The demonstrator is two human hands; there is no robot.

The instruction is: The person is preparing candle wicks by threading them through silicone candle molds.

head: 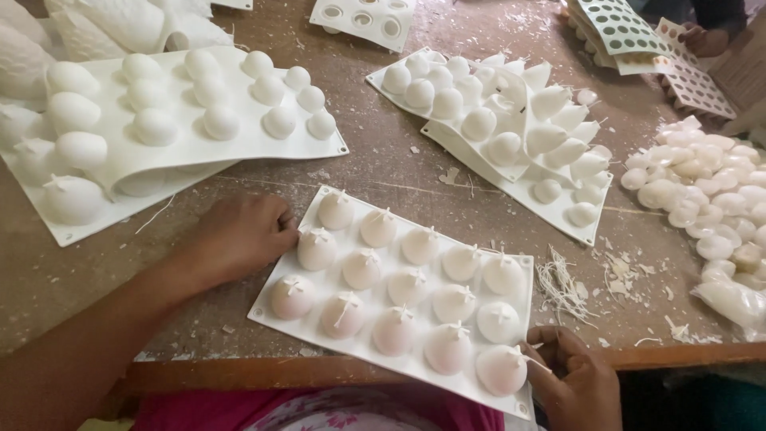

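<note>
1. Fifteen round bumps, in three rows of five, stick up from the white mold tray (523,271) at the near edge of the desk (383,172).
2. Left hand (239,235) lies curled against the tray's left edge.
3. Right hand (578,375) pinches a white wick (533,361) at the tray's near right corner.
4. Two more trays of bumps lie farther back.

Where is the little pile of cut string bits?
In the head view, the string pile lies on the table, right of the near white mould, just above the right hand.
</note>
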